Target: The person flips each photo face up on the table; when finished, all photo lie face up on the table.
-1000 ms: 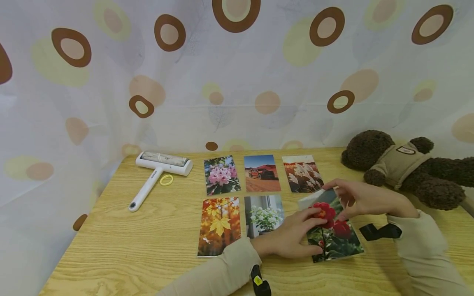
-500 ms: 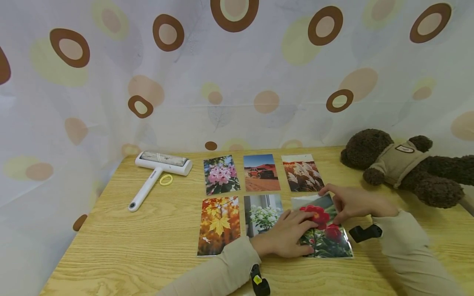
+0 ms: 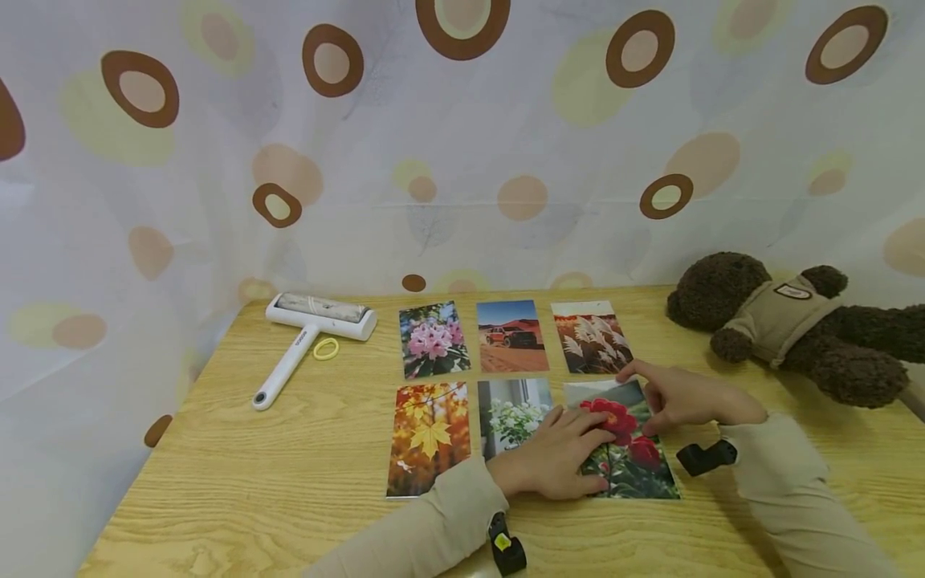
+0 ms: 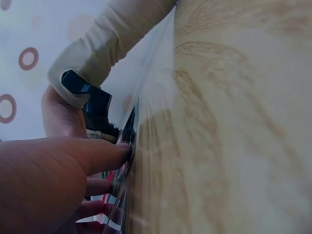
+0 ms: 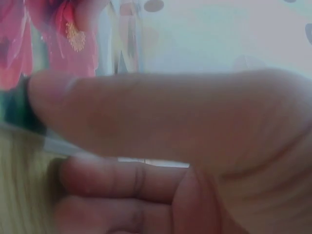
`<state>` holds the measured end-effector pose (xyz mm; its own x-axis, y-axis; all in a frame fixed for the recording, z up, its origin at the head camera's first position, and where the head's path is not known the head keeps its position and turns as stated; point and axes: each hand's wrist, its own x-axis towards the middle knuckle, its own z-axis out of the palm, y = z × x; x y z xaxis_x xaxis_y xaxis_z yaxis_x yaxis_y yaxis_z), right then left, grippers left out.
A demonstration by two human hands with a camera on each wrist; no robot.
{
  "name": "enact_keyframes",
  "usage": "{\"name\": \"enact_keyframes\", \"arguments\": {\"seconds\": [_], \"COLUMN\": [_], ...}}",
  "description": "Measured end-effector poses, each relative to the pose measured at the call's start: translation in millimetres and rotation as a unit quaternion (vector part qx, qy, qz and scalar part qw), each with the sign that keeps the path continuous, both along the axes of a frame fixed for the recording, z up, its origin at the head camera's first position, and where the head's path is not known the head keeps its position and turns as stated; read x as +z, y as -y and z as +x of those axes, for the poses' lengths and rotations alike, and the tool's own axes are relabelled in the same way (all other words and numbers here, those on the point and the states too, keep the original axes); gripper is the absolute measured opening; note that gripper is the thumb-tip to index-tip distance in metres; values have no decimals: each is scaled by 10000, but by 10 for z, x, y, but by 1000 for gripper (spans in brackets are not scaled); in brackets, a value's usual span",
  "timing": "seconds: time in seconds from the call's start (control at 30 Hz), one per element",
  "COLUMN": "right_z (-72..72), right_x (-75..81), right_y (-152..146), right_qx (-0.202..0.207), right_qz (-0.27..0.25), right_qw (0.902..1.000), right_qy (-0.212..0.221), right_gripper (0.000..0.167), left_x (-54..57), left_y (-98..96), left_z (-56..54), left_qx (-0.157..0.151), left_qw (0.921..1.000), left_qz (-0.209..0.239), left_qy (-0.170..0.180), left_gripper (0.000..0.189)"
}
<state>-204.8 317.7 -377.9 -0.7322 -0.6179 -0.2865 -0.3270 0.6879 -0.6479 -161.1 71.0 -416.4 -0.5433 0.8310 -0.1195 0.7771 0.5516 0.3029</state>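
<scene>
A photo of red flowers (image 3: 650, 482) lies on the table at the right end of the near row. My left hand (image 3: 556, 457) rests on its left part with fingers spread, also overlapping the white-flower photo (image 3: 516, 405) in the head view. In the left wrist view the thumb (image 4: 109, 155) lies at the photo's edge. My right hand (image 3: 690, 397) holds the red-flower photo at its upper right corner, index finger at the top edge and thumb at the right side. Its other fingers (image 5: 105, 178) are bent below the thumb in the right wrist view.
Left of these lies an autumn-leaf photo (image 3: 428, 437). Behind are photos of pink flowers (image 3: 433, 341), a red off-road car (image 3: 511, 337) and pampas grass (image 3: 592, 341). A white lint roller (image 3: 318, 321) and yellow ring (image 3: 326, 348) lie left, a brown teddy bear (image 3: 788, 321) right.
The red-flower photo has slid left and turned from tilted to nearly straight, in line with its row. My right hand has moved left with it; the left hand has hardly moved.
</scene>
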Motion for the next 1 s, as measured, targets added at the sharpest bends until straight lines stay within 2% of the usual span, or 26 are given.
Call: {"name": "enact_keyframes", "arguments": {"seconds": [0.23,0.57,0.67,0.8,0.9,1.0], "right_z": [-12,11,12,34,75,130], "right_x": [-42,-82,-61,-35,-31,-45], "right_y": [-17,-59,-44,-43,-50,-56], "right_qx": [3,-55,-2,75,5,-204], "right_qz": [23,86,76,25,-38,-78], "right_qw": [10000,9999,9999,9999,9993,9962], "right_qy": [-76,-82,-71,-146,-359,-847], "right_gripper": [67,65,63,54,44,34], "left_x": [8,33,14,-7,9,38], "left_y": [-9,-36,-37,0,108,295], "left_z": [3,6,-4,-18,-30,-35], "left_qx": [-59,-149,-94,-58,-50,30], "left_qw": [9998,9996,9990,9960,9944,9942], "left_qz": [-160,-155,-23,434,743,913], "left_qy": [-42,171,427,779,756,575], "left_gripper": [58,58,60,62,60,57]}}
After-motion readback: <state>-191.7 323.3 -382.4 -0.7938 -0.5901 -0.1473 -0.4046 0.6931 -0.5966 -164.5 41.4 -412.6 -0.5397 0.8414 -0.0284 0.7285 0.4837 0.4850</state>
